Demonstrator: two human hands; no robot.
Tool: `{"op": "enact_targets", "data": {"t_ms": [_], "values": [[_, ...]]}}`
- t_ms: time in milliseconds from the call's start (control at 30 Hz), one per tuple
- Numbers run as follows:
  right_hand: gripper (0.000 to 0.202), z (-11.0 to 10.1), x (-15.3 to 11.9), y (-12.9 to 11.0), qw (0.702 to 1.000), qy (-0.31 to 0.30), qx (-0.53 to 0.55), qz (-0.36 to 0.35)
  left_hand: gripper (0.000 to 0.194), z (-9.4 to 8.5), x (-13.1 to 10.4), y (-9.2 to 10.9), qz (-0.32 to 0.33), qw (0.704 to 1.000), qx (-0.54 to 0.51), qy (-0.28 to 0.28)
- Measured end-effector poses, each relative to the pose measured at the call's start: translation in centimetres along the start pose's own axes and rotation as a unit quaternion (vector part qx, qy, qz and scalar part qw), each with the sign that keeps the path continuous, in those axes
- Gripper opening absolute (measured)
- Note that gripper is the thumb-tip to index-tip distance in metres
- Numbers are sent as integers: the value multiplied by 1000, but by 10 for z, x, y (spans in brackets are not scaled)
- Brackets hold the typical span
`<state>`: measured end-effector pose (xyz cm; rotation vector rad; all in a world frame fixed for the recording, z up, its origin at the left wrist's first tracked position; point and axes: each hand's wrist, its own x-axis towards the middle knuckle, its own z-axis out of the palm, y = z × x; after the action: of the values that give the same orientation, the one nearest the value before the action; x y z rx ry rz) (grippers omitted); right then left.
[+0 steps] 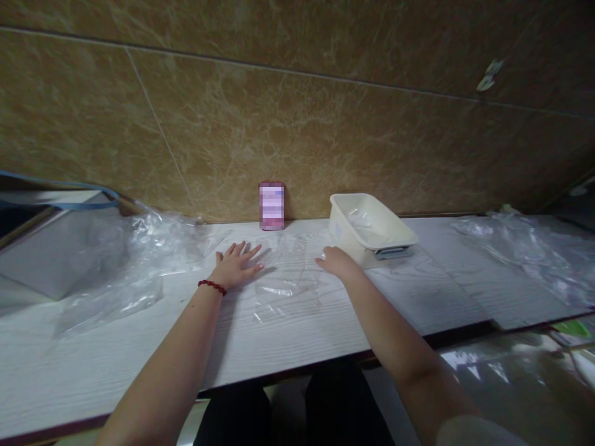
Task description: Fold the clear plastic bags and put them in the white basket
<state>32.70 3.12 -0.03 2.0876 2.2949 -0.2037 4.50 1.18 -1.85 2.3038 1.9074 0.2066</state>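
A clear plastic bag (284, 290) lies flat on the white wood-grain table between my two hands. My left hand (233, 265), with a red beaded bracelet (212, 285) at the wrist, is just left of the bag, its fingers spread and stretched out over the tabletop. Beyond the bag's right side is my right hand (338, 261), its fingers curled together near the front left of a cream plastic basin (346, 232). A small white spot shows at those fingertips; whether it is a nail or something held is unclear. Clear plastic shows inside the basin.
A phone (272, 207) with a blurred screen leans against the brown tiled wall (297, 130). Crumpled clear plastic (155, 241) lies at left beside a white box (60, 248). More clear plastic (525, 251) covers the right end. The table's front edge (288, 373) runs above my legs.
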Motion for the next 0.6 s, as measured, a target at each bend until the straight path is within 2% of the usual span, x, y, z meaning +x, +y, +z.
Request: {"op": "enact_targets", "data": {"t_ms": [167, 267, 367, 500, 600], "values": [[37, 9, 3, 6, 999, 7, 33, 17, 52, 0, 2, 1, -9, 997, -14, 73], [25, 7, 2, 6, 999, -2, 50, 2, 48, 1, 3, 4, 15, 996, -18, 87], [20, 3, -1, 4, 998, 15, 68, -11, 47, 2, 5, 9, 52, 992, -31, 113], [16, 0, -6, -1, 991, 44, 122, -17, 42, 0, 2, 29, 88, 980, -90, 152], [15, -1, -10, -5, 983, 67, 170, -34, 38, -2, 0, 52, 57, 974, -170, 136]]}}
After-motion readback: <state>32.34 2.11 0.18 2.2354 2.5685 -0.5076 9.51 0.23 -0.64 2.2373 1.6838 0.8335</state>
